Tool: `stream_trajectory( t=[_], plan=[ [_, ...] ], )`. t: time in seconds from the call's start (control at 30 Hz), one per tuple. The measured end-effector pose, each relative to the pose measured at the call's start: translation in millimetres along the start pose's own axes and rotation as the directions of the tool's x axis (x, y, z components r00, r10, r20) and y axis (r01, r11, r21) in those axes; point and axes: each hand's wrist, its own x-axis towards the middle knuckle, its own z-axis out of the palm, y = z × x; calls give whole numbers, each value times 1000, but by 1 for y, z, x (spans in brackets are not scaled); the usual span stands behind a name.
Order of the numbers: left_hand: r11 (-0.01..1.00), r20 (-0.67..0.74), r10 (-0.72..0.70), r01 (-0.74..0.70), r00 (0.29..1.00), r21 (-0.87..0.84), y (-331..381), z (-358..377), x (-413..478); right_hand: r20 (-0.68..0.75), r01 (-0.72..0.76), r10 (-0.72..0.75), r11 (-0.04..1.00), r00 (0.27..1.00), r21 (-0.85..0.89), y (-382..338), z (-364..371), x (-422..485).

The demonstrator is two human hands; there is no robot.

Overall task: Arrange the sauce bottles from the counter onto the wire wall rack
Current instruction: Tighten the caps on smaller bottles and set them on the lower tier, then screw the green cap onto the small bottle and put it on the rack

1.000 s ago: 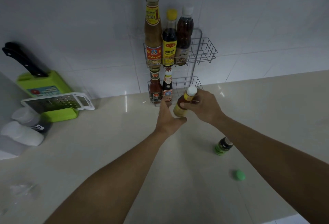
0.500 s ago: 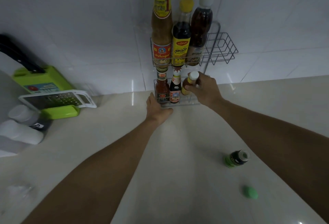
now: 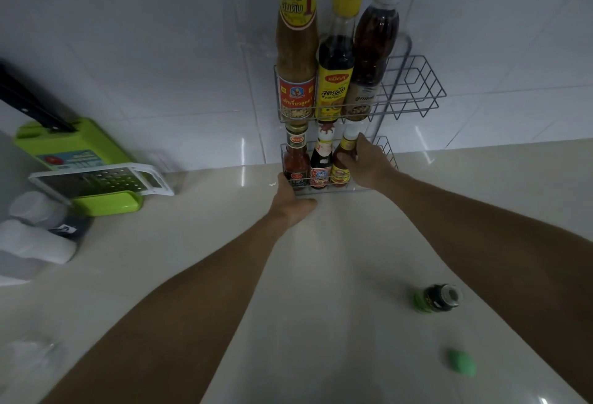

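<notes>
— One bottle left: the green-label bottle (image 3: 437,298), upright on the desk (image 3: 321,275), near my right forearm, behind both hands.

— Hands?

— Right hand (image 3: 365,164) grips the yellow-label bottle (image 3: 342,163) in the rack (image 3: 414,89); left hand (image 3: 290,200) steadies its base.

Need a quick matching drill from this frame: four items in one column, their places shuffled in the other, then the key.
Items:
1. yellow-capped bottle
2. white-capped bottle with yellow label
3. open green bottle
4. green cap

Places:
A. loose on the counter, nearest the camera
B. upper tier of the wire rack, middle of three
C. lower tier, in the right hand
D. on the counter, off the rack, uncapped

Pairs: 1-B, 2-C, 3-D, 4-A
</notes>
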Motion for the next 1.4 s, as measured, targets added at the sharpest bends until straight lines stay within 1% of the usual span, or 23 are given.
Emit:
stream_trajectory(
  t=[0.17,0.27,0.33,0.43,0.53,0.67,0.73,0.8,0.87,0.93,1.07,1.13,1.23,1.33,1.4],
  plan=[
    [999,-13,-30,30,999,39,3,1,-4,12,-23,23,999,1000,45,-2,-3,-6],
    [985,-37,-142,145,989,89,5,8,-11,9,-11,11,996,1000,84,-4,-8,-15],
    [978,-25,-175,177,984,112,3,19,-21,-1,5,-5,996,1000,83,-4,-16,-25],
    [982,92,-101,85,991,168,-3,43,-40,-7,-3,4,997,1000,83,4,-32,-45],
    [985,277,-12,-37,961,171,-3,72,-63,-39,1,2,998,999,62,19,-52,-74],
    [956,518,83,-215,851,200,-4,114,-95,-97,-35,37,999,995,29,49,-75,-120],
    [931,593,110,-291,797,219,-6,133,-108,-116,-68,70,998,991,19,63,-82,-144],
    [921,642,125,-329,756,208,-9,152,-119,-138,-101,100,995,985,2,78,-86,-168],
    [907,657,153,-369,738,203,-13,169,-128,-169,-129,124,992,978,-17,92,-88,-191],
    [902,647,177,-385,741,195,-17,182,-135,-180,-160,153,987,972,-26,106,-86,-215],
    [946,585,188,-307,789,109,-25,197,-146,-180,-247,241,969,954,-13,129,-70,-257],
    [941,537,209,-317,817,117,-30,202,-151,-166,-295,290,956,943,-5,139,-54,-276],
    [909,473,241,-368,847,195,-33,206,-154,-107,-363,357,931,928,-40,151,-26,-302],
    [909,466,245,-369,850,196,-36,206,-156,0,-408,410,907,912,-106,160,-1,-322],
    [909,462,257,-374,849,182,-35,205,-157,48,-396,407,905,912,-153,166,9,-329]
  ],
)
